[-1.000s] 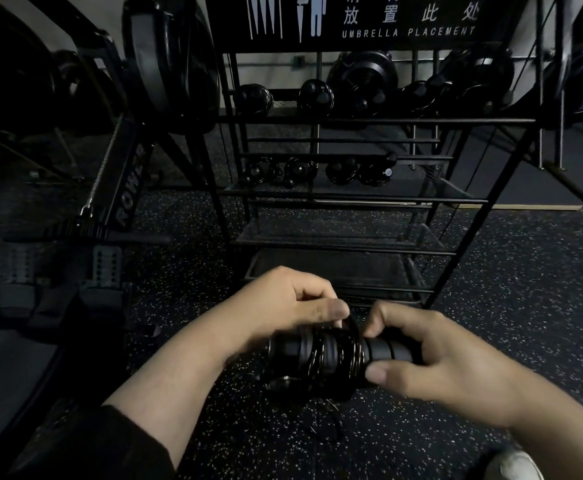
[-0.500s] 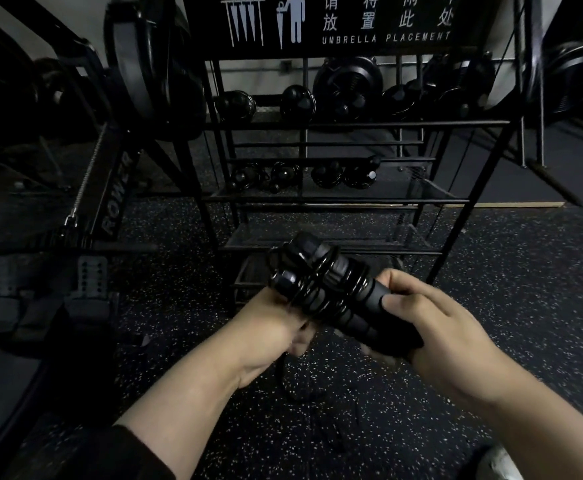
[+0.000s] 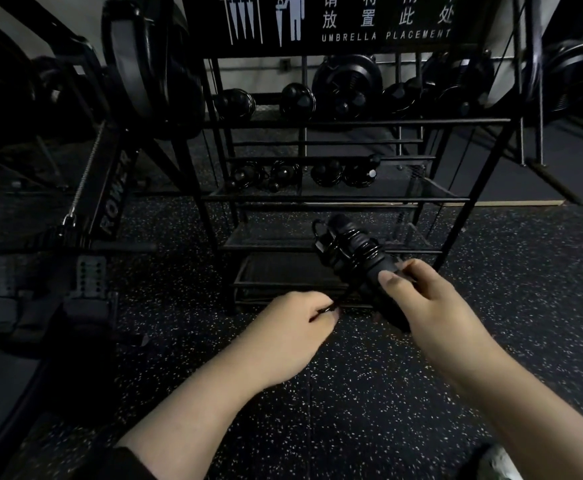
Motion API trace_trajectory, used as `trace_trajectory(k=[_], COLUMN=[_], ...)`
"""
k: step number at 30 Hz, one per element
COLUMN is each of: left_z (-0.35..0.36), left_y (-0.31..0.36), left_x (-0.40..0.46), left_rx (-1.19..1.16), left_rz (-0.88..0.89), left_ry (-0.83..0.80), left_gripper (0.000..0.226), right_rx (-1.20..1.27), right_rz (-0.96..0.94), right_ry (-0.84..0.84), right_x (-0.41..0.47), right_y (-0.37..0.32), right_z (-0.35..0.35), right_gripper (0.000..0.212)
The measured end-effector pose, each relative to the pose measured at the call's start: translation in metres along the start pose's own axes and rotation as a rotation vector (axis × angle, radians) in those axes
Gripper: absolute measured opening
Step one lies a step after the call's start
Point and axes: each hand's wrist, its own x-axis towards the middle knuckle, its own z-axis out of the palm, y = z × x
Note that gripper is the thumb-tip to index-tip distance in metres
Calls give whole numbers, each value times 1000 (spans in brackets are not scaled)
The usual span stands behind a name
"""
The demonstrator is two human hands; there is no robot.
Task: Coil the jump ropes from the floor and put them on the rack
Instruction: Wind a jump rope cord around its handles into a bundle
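Observation:
A black jump rope (image 3: 355, 252) is wound in shiny loops round its two thick handles, which lie together and point up and away to the left. My right hand (image 3: 432, 306) grips the near ends of the handles. My left hand (image 3: 293, 327) sits lower and to the left, pinching the loose end of the cord, which runs taut from the bundle. The bundle hangs in front of the lower shelves of the black metal rack (image 3: 317, 245). Where the cord ends inside my left fist is hidden.
The rack's upper shelves hold several dark round weights (image 3: 297, 102), under a sign reading "UMBRELLA PLACEMENT" (image 3: 385, 35). A rowing machine (image 3: 110, 199) stands at the left. The floor (image 3: 352, 393) is black speckled rubber. A white shoe tip (image 3: 501, 464) shows at the bottom right.
My left hand came off the handles, dropped and pulled the cord's end down to the left. My right hand carried the bundle to the right, towards the rack's lower shelves.

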Motion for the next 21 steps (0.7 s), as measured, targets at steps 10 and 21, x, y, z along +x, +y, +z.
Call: trace_trajectory(k=[10,21], left_z=[-12,-38], left_y=[10,10], left_x=[-8,-10], left_rx=[466,394], left_rz=[107,367], left_ry=[-35,-102], left_gripper=[18,16], right_rx=[-603,-670], right_rz=[-32,-51], right_ry=[-174,-672], right_x=[6,0], right_y=[10,7], right_z=[5,-8], right_gripper=[9,35])
